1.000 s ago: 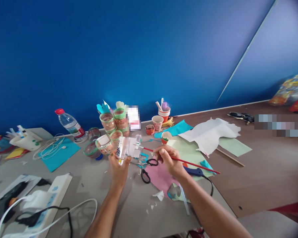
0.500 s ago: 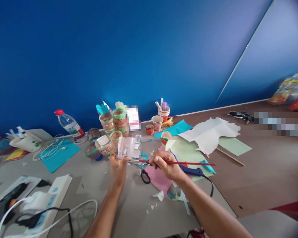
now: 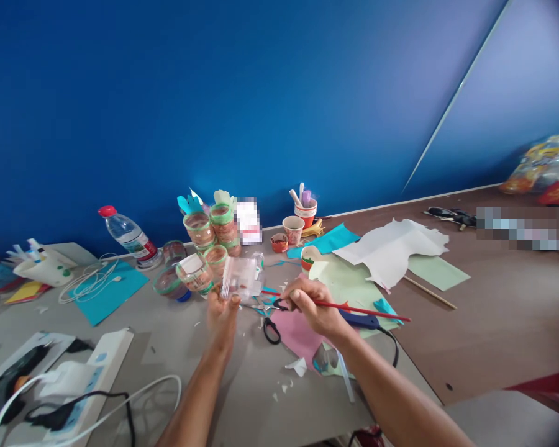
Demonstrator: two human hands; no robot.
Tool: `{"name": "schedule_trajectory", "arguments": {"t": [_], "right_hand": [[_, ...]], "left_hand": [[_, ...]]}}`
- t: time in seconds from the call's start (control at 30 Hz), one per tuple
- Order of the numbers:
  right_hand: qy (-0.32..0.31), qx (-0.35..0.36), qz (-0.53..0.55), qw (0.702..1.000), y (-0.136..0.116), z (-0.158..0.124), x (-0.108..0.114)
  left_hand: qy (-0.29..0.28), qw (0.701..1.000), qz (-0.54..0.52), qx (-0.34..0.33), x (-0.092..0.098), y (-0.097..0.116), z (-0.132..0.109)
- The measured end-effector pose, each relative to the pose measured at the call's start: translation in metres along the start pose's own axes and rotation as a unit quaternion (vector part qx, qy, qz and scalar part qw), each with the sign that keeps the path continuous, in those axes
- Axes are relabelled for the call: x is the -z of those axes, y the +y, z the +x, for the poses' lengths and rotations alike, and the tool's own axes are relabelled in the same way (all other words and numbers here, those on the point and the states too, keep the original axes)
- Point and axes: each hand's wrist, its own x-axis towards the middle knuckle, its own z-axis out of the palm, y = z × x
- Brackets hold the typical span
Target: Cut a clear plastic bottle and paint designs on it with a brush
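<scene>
My left hand (image 3: 222, 313) is closed around the lower edge of a small clear plastic container (image 3: 242, 277), raised above the table. In my right hand (image 3: 310, 303), pinched like a pen, is a thin red-handled paintbrush (image 3: 361, 309). Its front end points left at the container; the bristles cannot be made out against the plastic. Below and between the hands lie scissors with black handles (image 3: 272, 332), partly hidden. A pink paper sheet (image 3: 297, 338) is under the right hand, and a dark blue glue gun (image 3: 361, 320) lies behind the right wrist.
Decorated clear cups (image 3: 198, 230) are grouped by the wall, beside a red-capped bottle (image 3: 130, 236). Paper cups (image 3: 293, 228), white paper (image 3: 395, 248) and pale green paper (image 3: 340, 285) lie farther right. A power strip (image 3: 97, 372) with cables occupies the near left.
The paintbrush has tilted, its front end rising toward the plastic container and its back end dropping slightly. The container has turned a little in my left hand. The view has shifted slightly.
</scene>
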Motion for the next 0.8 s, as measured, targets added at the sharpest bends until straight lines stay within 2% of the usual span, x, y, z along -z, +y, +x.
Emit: {"name": "schedule_trajectory", "arguments": {"t": [0.1, 0.23, 0.4, 0.53, 0.67, 0.8], "right_hand": [[-0.047, 0.003, 0.006, 0.999, -0.0003, -0.0001, 0.0014], [0.011, 0.002, 0.011, 1.000, -0.0001, 0.0003, 0.0033], [0.000, -0.003, 0.015, 1.000, 0.0012, 0.0017, 0.0050], [0.083, -0.002, -0.006, 0.996, -0.0021, 0.0046, 0.0067], [0.070, -0.016, -0.014, 0.997, -0.0034, 0.0061, 0.0076], [0.117, -0.008, 0.005, 0.993, 0.0002, 0.0064, 0.0086]], "left_hand": [[0.000, 1.000, -0.002, 0.001, -0.0004, 0.0000, -0.0001], [0.004, 1.000, 0.004, 0.001, 0.0000, 0.0003, 0.0005], [0.001, 1.000, -0.006, 0.005, 0.0011, -0.0026, 0.0013], [-0.001, 1.000, -0.011, 0.000, 0.0032, -0.0058, 0.0019], [0.004, 1.000, -0.025, -0.005, 0.0036, -0.0069, 0.0031], [0.003, 0.998, -0.060, 0.008, 0.0015, -0.0047, 0.0030]]}}
